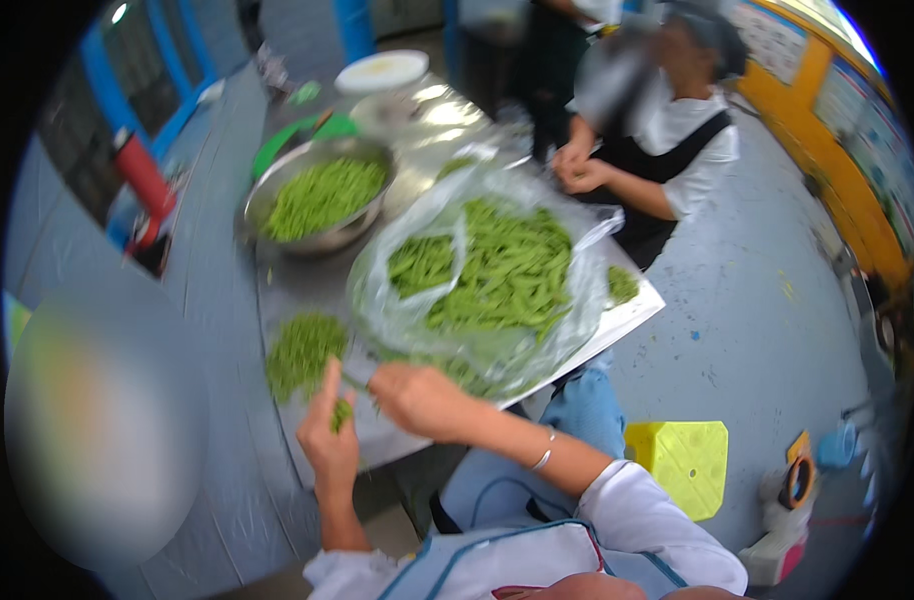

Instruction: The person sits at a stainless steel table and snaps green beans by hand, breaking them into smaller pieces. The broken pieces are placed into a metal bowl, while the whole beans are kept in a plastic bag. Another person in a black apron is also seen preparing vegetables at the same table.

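My left hand (pixel 329 439) is raised at the near table edge, index finger extended, with small green pieces (pixel 341 415) in its palm. Across from it my right hand (pixel 423 401) is curled, pinching one end of a thin green strip (pixel 355 381) that reaches toward the left fingertips. Blur hides whether this strip is a whole pod or a part. Just beyond the left hand lies a heap of fine green pieces (pixel 307 349). An opened clear plastic bag (pixel 374 300) full of flat green bean pods (pixel 502 270) sits beyond my right hand.
A steel bowl (pixel 352 236) of green pieces stands back left, beside a green lid or tray (pixel 273 146). Farther off is a white round container (pixel 382 71). A co-worker (pixel 652 165) sits at the right side. A yellow stool (pixel 689 469) stands on the floor.
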`<state>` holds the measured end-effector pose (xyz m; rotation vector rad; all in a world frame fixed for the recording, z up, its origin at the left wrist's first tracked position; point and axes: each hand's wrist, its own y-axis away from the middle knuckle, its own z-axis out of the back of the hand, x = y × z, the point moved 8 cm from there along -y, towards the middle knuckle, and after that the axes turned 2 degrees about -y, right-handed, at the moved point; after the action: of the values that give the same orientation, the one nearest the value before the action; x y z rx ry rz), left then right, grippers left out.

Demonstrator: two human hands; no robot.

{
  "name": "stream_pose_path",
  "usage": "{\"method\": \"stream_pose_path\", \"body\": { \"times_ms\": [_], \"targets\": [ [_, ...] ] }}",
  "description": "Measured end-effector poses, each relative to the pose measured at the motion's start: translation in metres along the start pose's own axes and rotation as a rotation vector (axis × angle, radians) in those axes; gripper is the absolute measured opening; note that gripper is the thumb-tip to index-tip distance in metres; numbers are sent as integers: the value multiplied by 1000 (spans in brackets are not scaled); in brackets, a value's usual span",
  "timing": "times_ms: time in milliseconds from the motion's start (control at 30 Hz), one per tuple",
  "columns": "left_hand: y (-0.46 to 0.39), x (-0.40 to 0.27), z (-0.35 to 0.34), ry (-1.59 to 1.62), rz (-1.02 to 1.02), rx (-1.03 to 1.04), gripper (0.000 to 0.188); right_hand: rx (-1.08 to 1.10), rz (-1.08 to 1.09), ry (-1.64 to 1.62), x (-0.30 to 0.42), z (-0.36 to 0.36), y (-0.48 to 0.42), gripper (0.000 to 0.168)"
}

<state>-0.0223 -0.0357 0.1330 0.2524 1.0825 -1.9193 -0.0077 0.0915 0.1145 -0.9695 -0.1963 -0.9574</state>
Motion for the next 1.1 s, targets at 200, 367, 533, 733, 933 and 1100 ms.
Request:
{"method": "stream_pose_path", "body": {
  "times_ms": [200,367,533,733,933,1100],
  "targets": [
    [-10,-20,-15,-58,-177,219,20,-34,47,26,-4,17,0,10],
    [9,-3,2,289,-80,-68,9,23,-58,-337,5,12,-9,16],
    [-5,39,17,1332,436,-403,14,52,-427,-121,-75,-28,5,26],
    [49,68,-44,1569,803,73,25,215,-788,-1190,-61,-50,17,50],
    [47,58,-49,867,732,225,23,201,-668,-809,-54,-20,18,10],
    [47,51,-52,641,553,445,20,280,-346,-382,-34,-24,9,6]
  ]
}}
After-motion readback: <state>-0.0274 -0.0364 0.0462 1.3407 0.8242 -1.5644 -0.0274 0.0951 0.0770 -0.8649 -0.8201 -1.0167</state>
